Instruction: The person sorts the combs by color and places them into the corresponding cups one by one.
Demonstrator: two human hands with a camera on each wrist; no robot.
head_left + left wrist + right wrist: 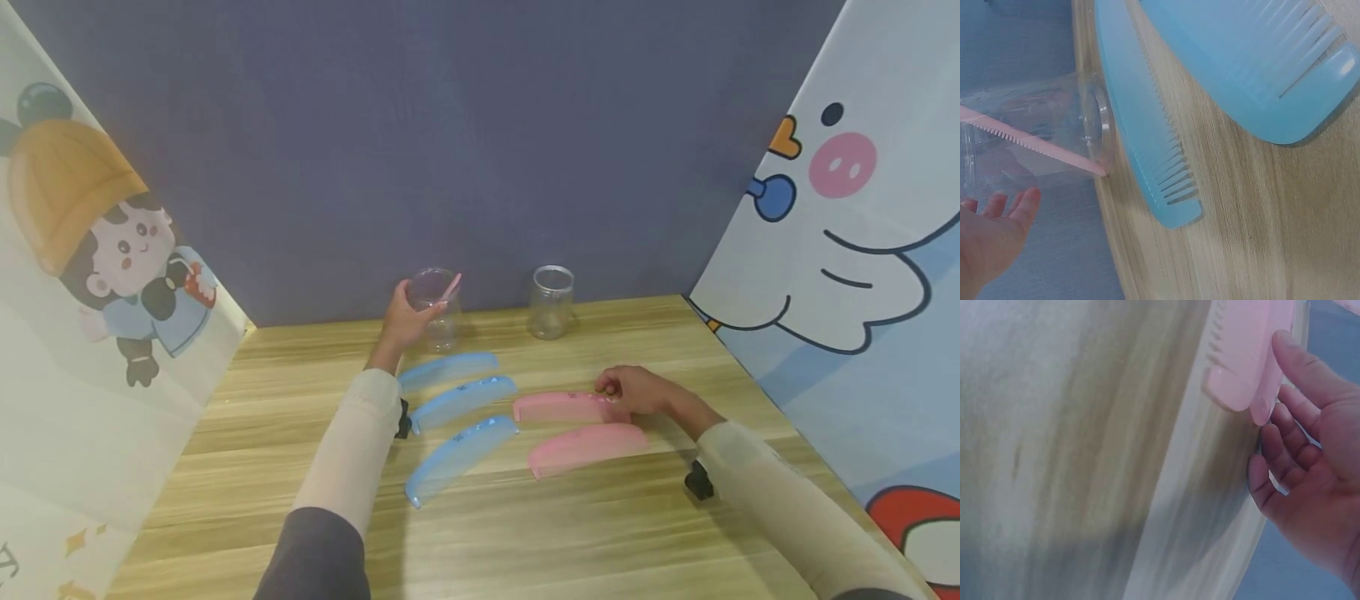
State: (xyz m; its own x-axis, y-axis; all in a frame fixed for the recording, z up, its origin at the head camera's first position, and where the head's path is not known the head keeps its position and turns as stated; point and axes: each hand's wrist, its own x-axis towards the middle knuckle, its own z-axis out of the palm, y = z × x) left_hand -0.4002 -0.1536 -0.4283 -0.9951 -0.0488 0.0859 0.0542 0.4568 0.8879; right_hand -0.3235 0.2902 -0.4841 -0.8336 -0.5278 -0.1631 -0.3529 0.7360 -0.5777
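In the head view my left hand [407, 321] holds a clear jar [441, 329] from its left side, the thumb across the front. A pink comb [1041, 147] leans inside that jar, its tip showing above the rim. My right hand [637, 390] is at the right end of the farther pink comb [558, 406], pinching it; in the right wrist view the thumb lies along its edge and the other fingers are curled. Closer to me lies a second pink comb [588, 447]. Three blue combs lie left of them: far [450, 368], middle [465, 401] and near [461, 454].
A second clear jar [551, 312] stands upright near the back edge, right of the held one. Behind the wooden table [525, 542] rises a dark grey panel [480, 150]. Printed cartoon panels flank the table on the left [60, 400] and right [885, 275].
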